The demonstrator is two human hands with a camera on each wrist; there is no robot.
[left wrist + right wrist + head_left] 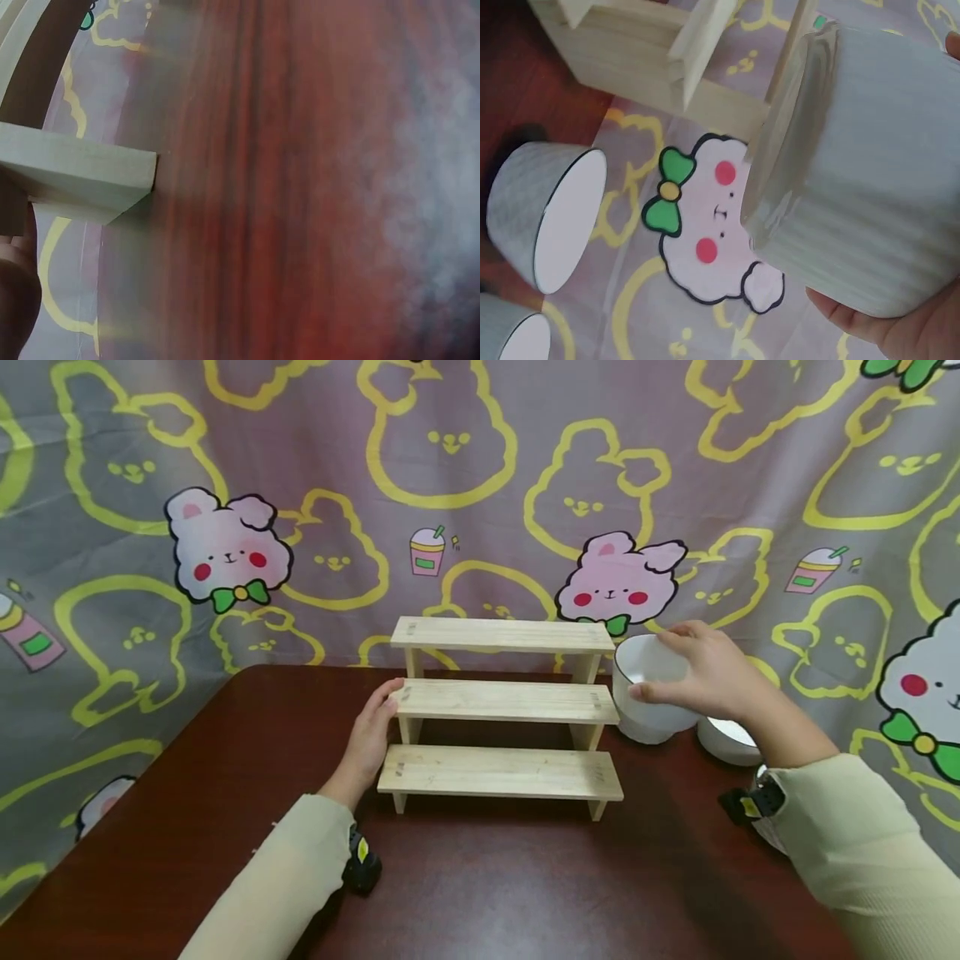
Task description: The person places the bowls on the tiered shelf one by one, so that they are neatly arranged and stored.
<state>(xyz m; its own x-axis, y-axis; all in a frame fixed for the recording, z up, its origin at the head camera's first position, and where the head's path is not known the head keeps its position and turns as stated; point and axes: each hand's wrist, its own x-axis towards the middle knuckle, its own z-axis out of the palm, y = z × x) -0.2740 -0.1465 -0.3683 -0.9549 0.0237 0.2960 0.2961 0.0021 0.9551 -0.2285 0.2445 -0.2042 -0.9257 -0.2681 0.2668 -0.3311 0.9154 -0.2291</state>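
Left hand point(369, 735): we held wooden stand point(502, 700), frame centre | Right hand point(708, 668): we gripped white bowl point(630, 712), centre-right | Another bowl point(726, 745) rested, right.

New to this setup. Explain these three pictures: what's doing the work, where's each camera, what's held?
No robot here: a person's two bare hands work as left grip and right grip. The head picture comes from a camera worn on the head, looking forward and down. The other two come from cameras worn on the wrists; the left one sees mostly the red-brown table. On it stands a three-step wooden stand. The left grip holds the left end of its middle step. The right grip holds a white bowl near the stand's right side. The right wrist picture also shows another white bowl and part of a further one.
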